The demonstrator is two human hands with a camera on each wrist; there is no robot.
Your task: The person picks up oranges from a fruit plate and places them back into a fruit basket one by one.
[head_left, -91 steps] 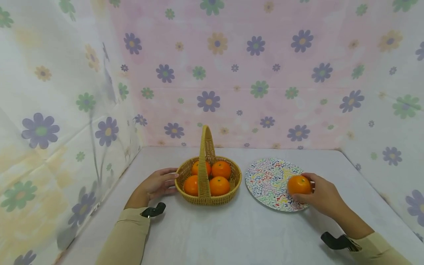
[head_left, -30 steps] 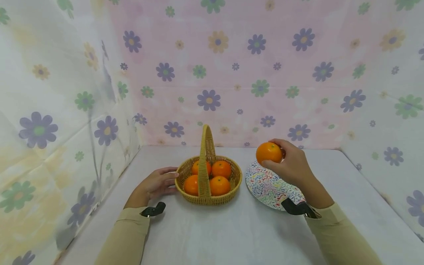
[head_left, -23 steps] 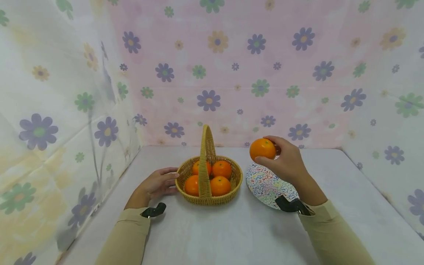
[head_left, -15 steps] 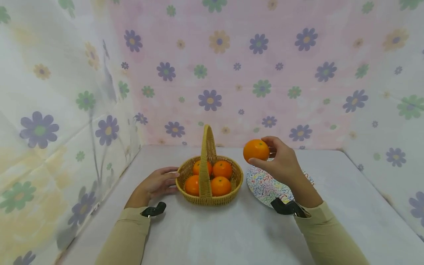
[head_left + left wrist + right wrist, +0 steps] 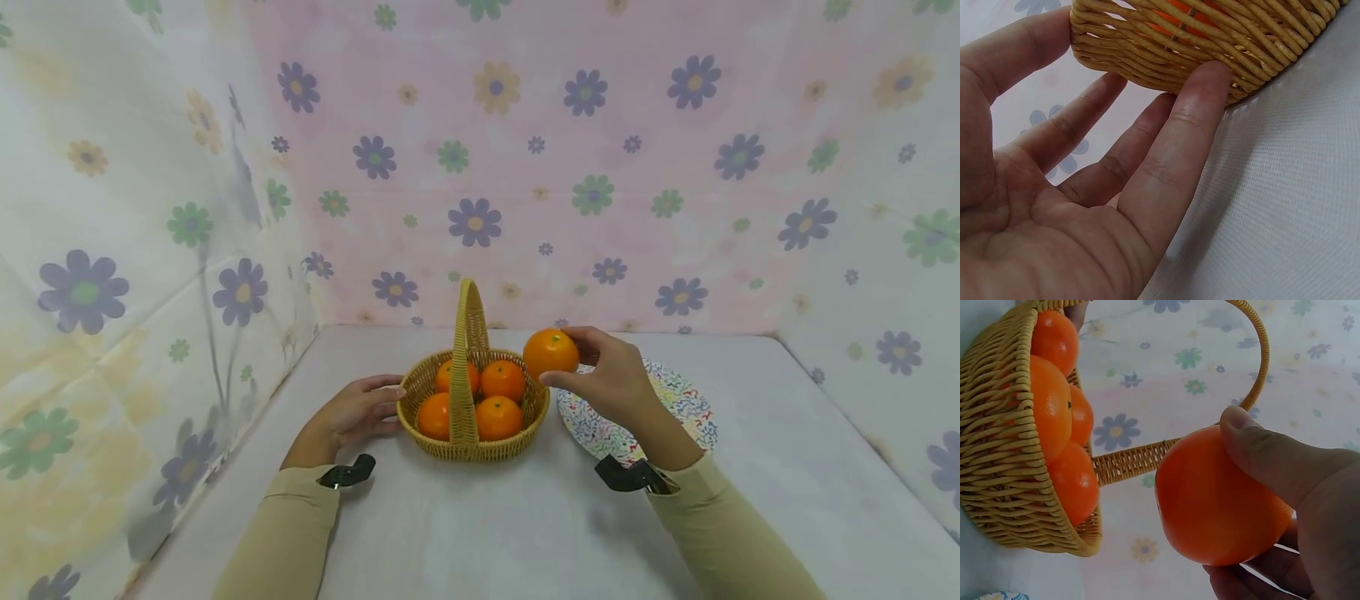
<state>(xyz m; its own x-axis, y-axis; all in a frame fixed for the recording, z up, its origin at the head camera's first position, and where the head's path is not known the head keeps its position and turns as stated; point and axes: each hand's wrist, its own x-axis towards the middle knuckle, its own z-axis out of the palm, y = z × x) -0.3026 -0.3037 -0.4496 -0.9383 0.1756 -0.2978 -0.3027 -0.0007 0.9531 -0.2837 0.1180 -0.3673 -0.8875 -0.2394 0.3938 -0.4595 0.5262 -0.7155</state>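
In the head view a wicker basket (image 5: 495,452) with a tall arched handle stands mid-table, several oranges (image 5: 499,417) inside it. My left hand (image 5: 358,417) touches the basket's left side; in the left wrist view its extended fingertips (image 5: 1207,84) rest against the woven wall. My right hand (image 5: 611,379) holds another orange (image 5: 551,354) between thumb and fingers, raised at the basket's right rim. The right wrist view shows this orange (image 5: 1216,500) apart from those in the basket. Behind the right hand and forearm, a round speckled plate (image 5: 686,408) is partly hidden.
A white cloth covers the table (image 5: 465,533). Flower-printed fabric hangs as a pink back wall (image 5: 525,108) and pale side walls (image 5: 135,250). The basket handle (image 5: 467,333) arches high over the oranges.
My right hand has lifted the orange off the speckled plate and carried it left to the basket's right rim, dipping slightly at the end. My left hand stays at the basket's side.
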